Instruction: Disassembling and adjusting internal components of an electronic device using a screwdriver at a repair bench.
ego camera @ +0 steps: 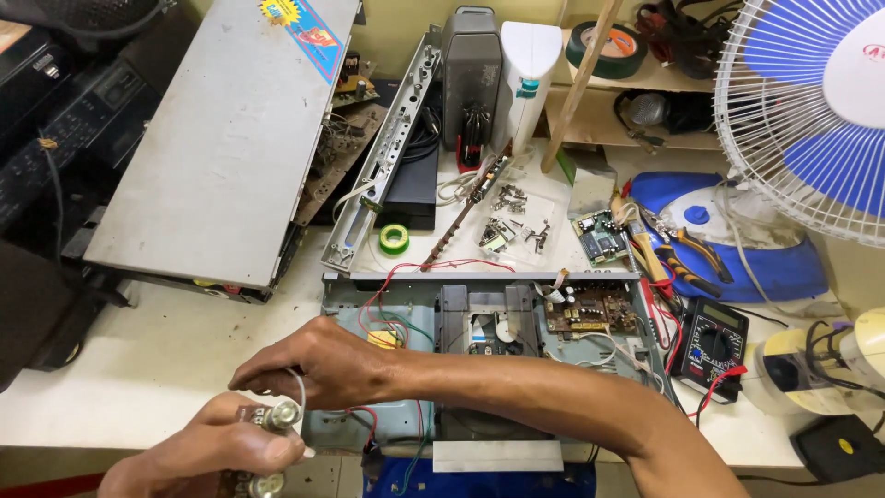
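Note:
My left hand (207, 452) is at the bottom left, closed around a small metal part with round silver connectors (279, 417). My right hand (318, 364) reaches across from the right, its fingertips pinching a thin white wire (300, 387) just above that part. Both hands are over the front left corner of an opened disc player chassis (350, 304), whose inside shows a black disc drive (487, 323), a brown circuit board (590, 312) and red and green wires (383, 304).
A grey metal cover (221, 138) leans at the back left. Behind the chassis lie a green tape roll (394, 239), loose screws (512, 221) and a small green board (599, 235). Pliers (687, 254), a multimeter (710, 343) and a blue-bladed fan (811, 101) stand at the right.

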